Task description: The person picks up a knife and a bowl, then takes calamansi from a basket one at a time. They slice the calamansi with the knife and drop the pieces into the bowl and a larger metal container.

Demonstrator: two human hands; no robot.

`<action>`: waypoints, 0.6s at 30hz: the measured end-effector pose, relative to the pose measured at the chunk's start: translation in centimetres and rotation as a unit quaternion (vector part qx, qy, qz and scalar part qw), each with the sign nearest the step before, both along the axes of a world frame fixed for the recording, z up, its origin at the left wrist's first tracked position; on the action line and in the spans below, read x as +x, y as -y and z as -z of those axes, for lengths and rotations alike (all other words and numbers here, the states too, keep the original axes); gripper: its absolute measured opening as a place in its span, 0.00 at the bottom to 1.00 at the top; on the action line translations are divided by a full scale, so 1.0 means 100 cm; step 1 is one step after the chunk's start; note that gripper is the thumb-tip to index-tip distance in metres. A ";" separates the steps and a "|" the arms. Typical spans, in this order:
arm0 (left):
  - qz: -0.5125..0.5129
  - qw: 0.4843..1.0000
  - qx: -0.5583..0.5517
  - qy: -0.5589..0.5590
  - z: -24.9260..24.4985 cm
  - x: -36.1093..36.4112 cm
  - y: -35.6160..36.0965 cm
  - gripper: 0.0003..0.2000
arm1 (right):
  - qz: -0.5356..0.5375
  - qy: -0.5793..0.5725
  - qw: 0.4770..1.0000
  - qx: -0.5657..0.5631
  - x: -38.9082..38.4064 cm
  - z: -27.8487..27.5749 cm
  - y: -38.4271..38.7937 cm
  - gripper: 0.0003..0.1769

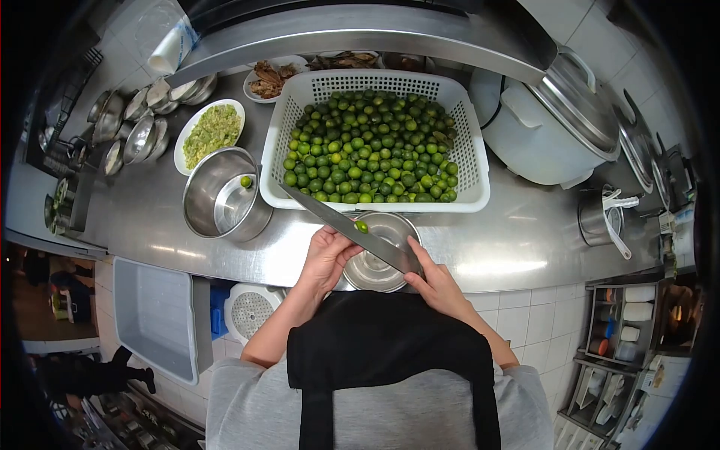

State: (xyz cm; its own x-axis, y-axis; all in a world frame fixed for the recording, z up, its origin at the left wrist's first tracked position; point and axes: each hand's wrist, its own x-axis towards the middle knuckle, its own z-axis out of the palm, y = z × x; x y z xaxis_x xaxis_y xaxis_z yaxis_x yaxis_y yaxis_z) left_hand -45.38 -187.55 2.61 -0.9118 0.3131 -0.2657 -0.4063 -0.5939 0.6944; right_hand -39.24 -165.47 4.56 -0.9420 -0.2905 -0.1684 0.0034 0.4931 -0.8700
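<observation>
My right hand grips a large knife near its handle end, the handle itself hidden in the palm. The wide blade slants up to the left. My left hand is closed at the blade's middle, pinching a small green lime against the blade; some fingertips are hidden. Beneath both hands sits a round steel bowl. Just beyond, a white perforated basket is filled with many small green limes. To the left, a deep steel pot holds one lime.
An oval dish of chopped pale-green food stands behind the pot. Metal bowls crowd the left. A large lidded pot and a small pan stand right. A steel shelf overhangs the counter. A grey tub sits below left.
</observation>
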 end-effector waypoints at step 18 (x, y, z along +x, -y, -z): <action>-0.133 0.656 -0.723 -0.170 -0.039 -0.043 0.175 0.10 | 0.028 0.076 0.984 -0.160 -0.009 0.001 -0.009 0.32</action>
